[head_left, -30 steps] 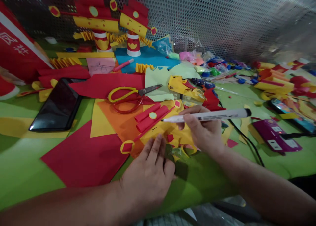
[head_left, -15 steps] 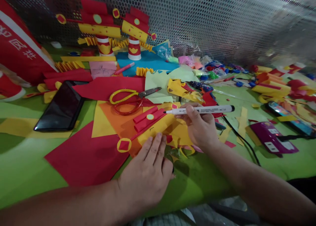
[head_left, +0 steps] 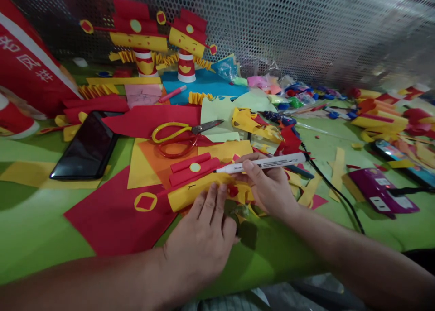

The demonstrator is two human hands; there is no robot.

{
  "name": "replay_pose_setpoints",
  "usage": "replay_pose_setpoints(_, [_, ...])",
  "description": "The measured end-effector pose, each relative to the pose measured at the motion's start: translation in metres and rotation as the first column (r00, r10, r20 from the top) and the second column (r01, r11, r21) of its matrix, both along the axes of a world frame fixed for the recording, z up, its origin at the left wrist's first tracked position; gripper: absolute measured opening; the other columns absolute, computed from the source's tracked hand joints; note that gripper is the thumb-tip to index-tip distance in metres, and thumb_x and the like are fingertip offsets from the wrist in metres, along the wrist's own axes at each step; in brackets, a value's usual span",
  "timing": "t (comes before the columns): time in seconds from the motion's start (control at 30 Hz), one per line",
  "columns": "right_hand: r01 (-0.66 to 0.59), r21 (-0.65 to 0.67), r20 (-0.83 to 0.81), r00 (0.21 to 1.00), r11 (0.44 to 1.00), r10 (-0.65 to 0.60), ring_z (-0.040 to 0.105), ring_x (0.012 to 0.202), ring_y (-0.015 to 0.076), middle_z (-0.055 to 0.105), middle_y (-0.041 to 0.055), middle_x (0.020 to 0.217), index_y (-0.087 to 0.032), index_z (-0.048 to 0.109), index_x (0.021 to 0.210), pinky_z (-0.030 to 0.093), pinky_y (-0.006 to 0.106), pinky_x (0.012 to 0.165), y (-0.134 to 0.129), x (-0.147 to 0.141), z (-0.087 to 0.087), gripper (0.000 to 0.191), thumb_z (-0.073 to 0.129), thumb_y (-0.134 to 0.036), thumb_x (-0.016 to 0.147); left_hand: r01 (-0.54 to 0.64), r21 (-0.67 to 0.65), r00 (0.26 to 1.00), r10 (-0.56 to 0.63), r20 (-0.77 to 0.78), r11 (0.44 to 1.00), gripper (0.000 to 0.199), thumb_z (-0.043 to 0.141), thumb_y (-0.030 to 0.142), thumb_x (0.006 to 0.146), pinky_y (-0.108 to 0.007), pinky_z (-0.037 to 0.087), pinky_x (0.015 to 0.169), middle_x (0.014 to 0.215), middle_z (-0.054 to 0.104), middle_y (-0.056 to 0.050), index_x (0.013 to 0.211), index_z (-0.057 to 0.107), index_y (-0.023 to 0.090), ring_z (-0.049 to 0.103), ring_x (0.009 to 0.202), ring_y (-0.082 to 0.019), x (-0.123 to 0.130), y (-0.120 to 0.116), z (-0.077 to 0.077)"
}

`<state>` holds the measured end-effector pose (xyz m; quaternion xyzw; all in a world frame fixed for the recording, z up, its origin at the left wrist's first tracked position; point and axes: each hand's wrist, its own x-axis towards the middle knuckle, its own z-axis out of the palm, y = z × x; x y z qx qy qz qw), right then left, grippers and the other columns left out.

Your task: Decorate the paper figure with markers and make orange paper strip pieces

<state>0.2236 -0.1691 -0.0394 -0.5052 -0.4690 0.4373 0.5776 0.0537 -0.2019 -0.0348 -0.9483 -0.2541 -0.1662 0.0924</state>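
Observation:
A yellow paper roll [head_left: 183, 192] with red rolls [head_left: 190, 167] and a pale green disc along its top lies in front of me. One dark curved line is drawn on its yellow side. A yellow disc with a red diamond [head_left: 146, 202] sticks out at its left end. The fingers of my left hand [head_left: 207, 229] rest on the lower edge of the yellow roll, stretched and close together. My right hand [head_left: 268, 184] pinches a white marker [head_left: 268, 162], uncapped, its black tip pointing left over the red roll.
Scissors [head_left: 176, 136] lie on paper sheets behind the roll. A black phone [head_left: 86, 148] is at left, a purple device [head_left: 382, 191] with a black cable at right. Two paper-cup figures [head_left: 186, 69] stand at the back, near plastic bags [head_left: 265, 82].
The paper roll has turned and shifted left, with its disc end further left. My right hand and the marker have moved left and slightly down. My left hand has barely moved.

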Motion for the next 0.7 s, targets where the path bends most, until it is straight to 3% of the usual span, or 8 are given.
replay_pose_setpoints(0.17, [-0.018, 0.101, 0.179, 0.984, 0.995, 0.0, 0.061, 0.06, 0.0125, 0.063, 0.0, 0.067, -0.022, 0.06, 0.076, 0.052, 0.025, 0.056, -0.003, 0.001, 0.006, 0.025, 0.063, -0.046, 0.077, -0.02, -0.012, 0.999, 0.02, -0.027, 1.0, 0.025, 0.049, 0.032, 0.087, -0.046, 0.047, 0.082, 0.114, 0.058, -0.032, 0.076, 0.054, 0.01, 0.057, 0.108, -0.039, 0.001, -0.002, 0.001])
replay_pose_setpoints(0.43, [-0.132, 0.211, 0.471, 0.882, 0.968, 0.017, 0.06, 0.056, 0.0124, 0.063, 0.0002, 0.066, -0.022, 0.057, 0.078, 0.05, 0.023, 0.048, -0.006, 0.004, 0.016, 0.018, 0.058, -0.039, 0.082, -0.035, -0.013, 0.999, 0.035, -0.011, 0.999, 0.026, 0.049, 0.034, 0.087, -0.046, 0.044, 0.086, 0.109, 0.063, -0.028, 0.078, 0.056, 0.011, 0.058, 0.108, -0.036, 0.0, -0.002, -0.002])
replay_pose_setpoints(0.7, [-0.207, 0.167, 0.519, 0.85, 0.964, 0.092, 0.059, 0.054, 0.0114, 0.062, -0.0013, 0.064, -0.023, 0.055, 0.079, 0.048, 0.022, 0.046, -0.005, -0.002, 0.019, 0.011, 0.06, -0.032, 0.081, -0.023, -0.02, 1.0, 0.023, -0.017, 1.0, 0.026, 0.046, 0.032, 0.089, -0.045, 0.046, 0.085, 0.109, 0.063, -0.029, 0.079, 0.056, 0.011, 0.06, 0.106, -0.035, 0.0, -0.002, -0.002])
